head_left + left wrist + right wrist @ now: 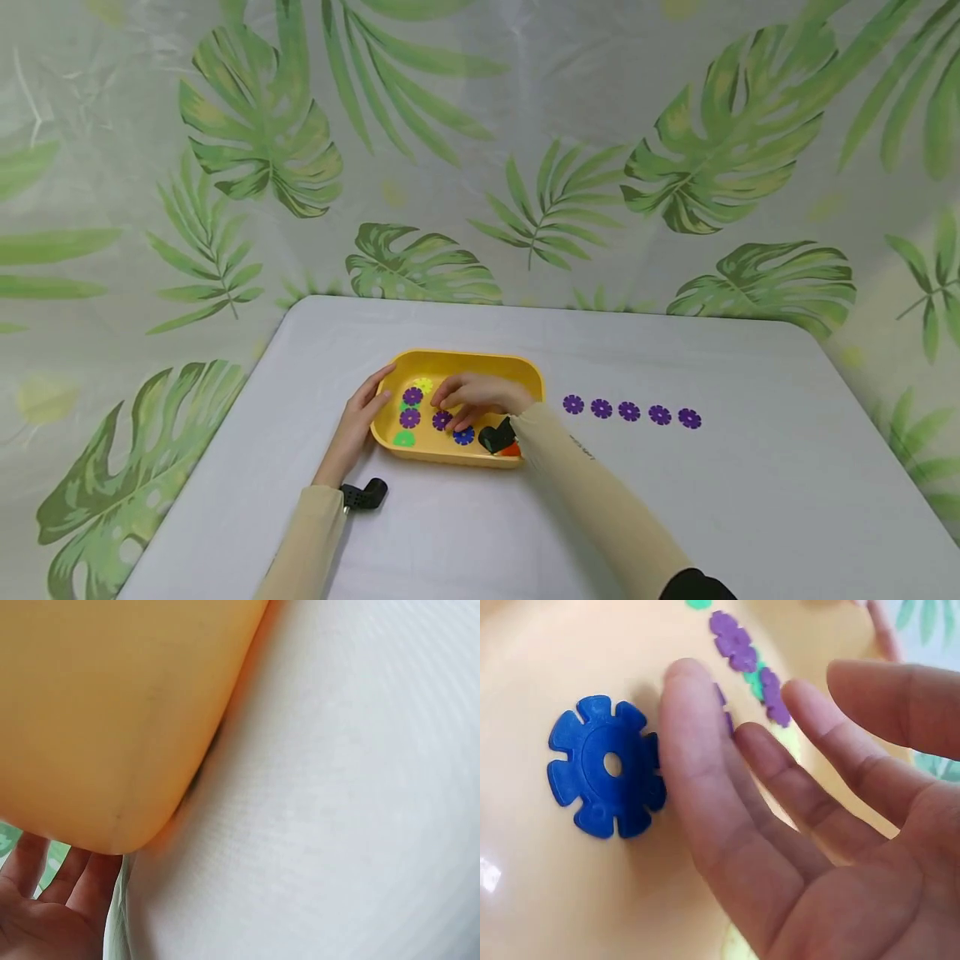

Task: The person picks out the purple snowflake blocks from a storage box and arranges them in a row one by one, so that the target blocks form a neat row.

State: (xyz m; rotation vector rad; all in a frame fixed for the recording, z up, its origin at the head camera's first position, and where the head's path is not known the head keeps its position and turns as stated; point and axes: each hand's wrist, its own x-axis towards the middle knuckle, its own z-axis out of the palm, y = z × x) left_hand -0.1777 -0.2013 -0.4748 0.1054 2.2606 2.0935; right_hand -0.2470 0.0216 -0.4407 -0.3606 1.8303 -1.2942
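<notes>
A yellow tray [472, 457] holds notched plastic discs. My left hand [356, 425] grips its left end at the rim; in the left wrist view the fingers [79, 881] lie against the tray's outer wall. Inside the tray, my right hand [480, 393] reaches over the discs with relaxed fingers and nothing between them. A blue disc [604, 769] lies beside one fingertip in the right wrist view. Below the right hand is a purple disc [441, 421], partly covered by its fingers. More purple discs [410, 417] lie at the tray's left, among green [403, 438] and yellow ones [424, 385].
Several purple discs [629, 411] form a spaced row on the white table [750, 500], right of the tray. An orange-red piece [512, 450] shows at the tray's right end, partly behind the right wrist camera [497, 437]. A leaf-printed curtain [555, 100] hangs behind the table.
</notes>
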